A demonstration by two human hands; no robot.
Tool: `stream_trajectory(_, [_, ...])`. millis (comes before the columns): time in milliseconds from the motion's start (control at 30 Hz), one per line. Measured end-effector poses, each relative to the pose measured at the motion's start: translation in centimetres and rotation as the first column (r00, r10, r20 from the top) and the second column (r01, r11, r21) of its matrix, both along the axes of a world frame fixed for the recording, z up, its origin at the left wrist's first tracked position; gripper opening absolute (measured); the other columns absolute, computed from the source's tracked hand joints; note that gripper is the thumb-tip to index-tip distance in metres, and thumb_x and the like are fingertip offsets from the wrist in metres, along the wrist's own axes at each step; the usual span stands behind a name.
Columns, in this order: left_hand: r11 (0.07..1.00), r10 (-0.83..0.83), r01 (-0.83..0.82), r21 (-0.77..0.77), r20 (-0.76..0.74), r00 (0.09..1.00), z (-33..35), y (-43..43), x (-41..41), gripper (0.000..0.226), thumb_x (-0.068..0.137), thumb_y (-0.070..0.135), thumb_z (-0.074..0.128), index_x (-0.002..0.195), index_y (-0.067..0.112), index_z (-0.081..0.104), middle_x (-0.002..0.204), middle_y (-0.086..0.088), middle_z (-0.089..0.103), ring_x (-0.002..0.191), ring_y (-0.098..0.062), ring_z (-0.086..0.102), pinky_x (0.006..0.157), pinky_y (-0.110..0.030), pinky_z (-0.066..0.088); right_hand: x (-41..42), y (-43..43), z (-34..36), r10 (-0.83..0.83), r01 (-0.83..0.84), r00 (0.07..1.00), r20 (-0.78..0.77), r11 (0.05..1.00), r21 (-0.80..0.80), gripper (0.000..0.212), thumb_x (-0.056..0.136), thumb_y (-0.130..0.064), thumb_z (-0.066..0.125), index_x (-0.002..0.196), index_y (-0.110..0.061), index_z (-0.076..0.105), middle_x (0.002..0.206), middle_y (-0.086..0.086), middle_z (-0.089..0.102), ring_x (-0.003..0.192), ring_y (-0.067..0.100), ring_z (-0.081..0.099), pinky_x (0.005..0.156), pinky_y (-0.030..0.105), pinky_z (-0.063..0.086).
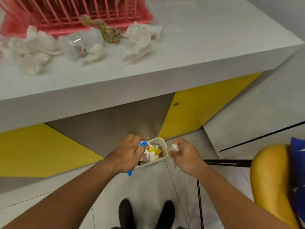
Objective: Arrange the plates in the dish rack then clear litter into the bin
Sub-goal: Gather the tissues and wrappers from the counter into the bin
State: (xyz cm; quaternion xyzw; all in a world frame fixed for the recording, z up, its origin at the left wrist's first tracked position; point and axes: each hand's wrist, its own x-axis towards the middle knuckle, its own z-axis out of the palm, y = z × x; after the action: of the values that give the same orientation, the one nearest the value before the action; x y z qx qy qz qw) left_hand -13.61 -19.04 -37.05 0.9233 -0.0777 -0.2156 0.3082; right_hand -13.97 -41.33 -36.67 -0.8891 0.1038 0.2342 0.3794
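Both hands low over the small beige plastic bin point(164, 144) on the floor, 6 o'clock of the white table point(198, 55). Left hand point(127, 154) grips a blue plastic wrapper point(143, 143). Right hand point(184, 156) pinches a crumpled white tissue point(175, 147) just off the rim at 3 o'clock.

Bin looks near full: paper, yellow scrap. Risk: overflow, or the tissue landing outside.

Pink plastic dish rack point(82, 19) at 12 o'clock, contents unreadable.
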Motion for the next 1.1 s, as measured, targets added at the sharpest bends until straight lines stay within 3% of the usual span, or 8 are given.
stream_trajectory(100, [0.998,0.057,-0.057,0.008,0.016,0.998,-5.9,-0.9,1.3,0.025,0.097,0.026,0.032,0.11,0.015,0.051,0.109,0.001,0.049,0.098,-0.018,0.049,0.086,-0.029,0.041,0.2,-0.7,-4.9,-0.012,0.012,1.0,-0.02,1.0,-0.007,0.011,0.088,-0.018,0.062,0.084,-0.027,0.06,0.069,0.004,0.066,0.054,0.013,0.063,0.048,0.023,0.051])
stream_trajectory(200, [0.995,0.083,-0.088,0.056,0.085,0.993,-13.4,-1.9,2.6,0.024,0.098,0.024,0.035,0.113,0.015,0.052,0.11,-0.001,0.048,0.099,-0.021,0.05,0.088,-0.034,0.042,1.0,-0.9,-11.2,-0.009,0.009,1.0,0.002,1.0,-0.029,0.02,0.086,-0.018,0.068,0.075,-0.034,0.063,0.067,0.0,0.067,0.063,0.015,0.065,0.061,0.028,0.055])
stream_trajectory(333, [0.992,-0.077,0.059,0.111,0.169,0.983,-23.7,-3.3,4.0,0.035,0.101,0.029,0.034,0.133,0.017,0.044,0.125,0.0,0.044,0.113,-0.02,0.045,0.099,-0.032,0.037,2.1,-1.2,-19.9,-0.045,0.045,0.999,0.013,0.999,-0.018,0.018,0.088,-0.019,0.069,0.106,-0.024,0.072,0.081,-0.001,0.068,0.067,0.009,0.063,0.055,0.01,0.045])
stream_trajectory(467, [0.964,-0.212,0.167,0.207,0.216,0.953,-33.7,-5.2,5.4,0.039,0.1,0.027,0.04,0.138,0.018,0.041,0.135,-0.002,0.043,0.121,-0.022,0.043,0.105,-0.031,0.032,2.8,-2.0,-27.6,-0.035,0.036,0.999,0.012,0.998,-0.042,0.032,0.089,-0.025,0.067,0.121,-0.023,0.066,0.086,0.0,0.068,0.079,0.016,0.065,0.071,0.024,0.049])
stream_trajectory(600, [0.92,-0.314,0.258,0.296,0.16,0.936,-41.3,-6.5,6.5,0.042,0.1,0.029,0.041,0.141,0.02,0.035,0.142,-0.001,0.038,0.126,-0.022,0.041,0.106,-0.032,0.033,4.2,-3.1,-32.7,0.025,-0.023,1.0,0.016,0.995,-0.099,0.025,0.09,-0.028,0.064,0.115,-0.032,0.062,0.083,-0.005,0.065,0.075,0.013,0.065,0.069,0.026,0.053])
stream_trajectory(767, [0.916,-0.249,0.277,0.289,-0.129,0.96,-45.8,-5.8,8.1,0.04,0.094,0.028,0.055,0.129,0.014,0.043,0.126,-0.013,0.054,0.108,-0.028,0.058,0.084,-0.032,0.046,7.0,-3.4,-35.5,0.195,-0.18,0.98,0.042,0.957,-0.228,0.024,0.089,-0.035,0.065,0.107,-0.033,0.05,0.093,-0.003,0.062,0.079,0.014,0.061,0.064,0.025,0.049])
stream_trajectory(933, [0.761,-0.282,0.372,0.531,-0.246,0.927,-48.7,-4.6,8.7,0.045,0.085,0.041,0.061,0.117,0.01,0.059,0.117,-0.012,0.062,0.108,-0.029,0.057,0.088,-0.037,0.044,9.4,-2.0,-37.4,0.345,-0.324,0.938,0.027,0.904,-0.279,0.023,0.084,-0.041,0.066,0.094,-0.031,0.048,0.097,0.0,0.06,0.084,0.019,0.057,0.069,0.029,0.048])
stream_trajectory(1100, [0.912,-0.182,0.261,0.316,-0.26,0.948,-49.0,-3.7,7.8,0.053,0.086,0.055,0.05,0.127,0.021,0.054,0.134,-0.005,0.052,0.117,-0.027,0.053,0.097,-0.035,0.043,10.2,0.7,-39.6,0.515,-0.512,0.853,-0.08,0.799,-0.314,0.022,0.084,-0.033,0.071,0.099,-0.024,0.058,0.102,0.001,0.055,0.085,0.021,0.056,0.068,0.025,0.04])
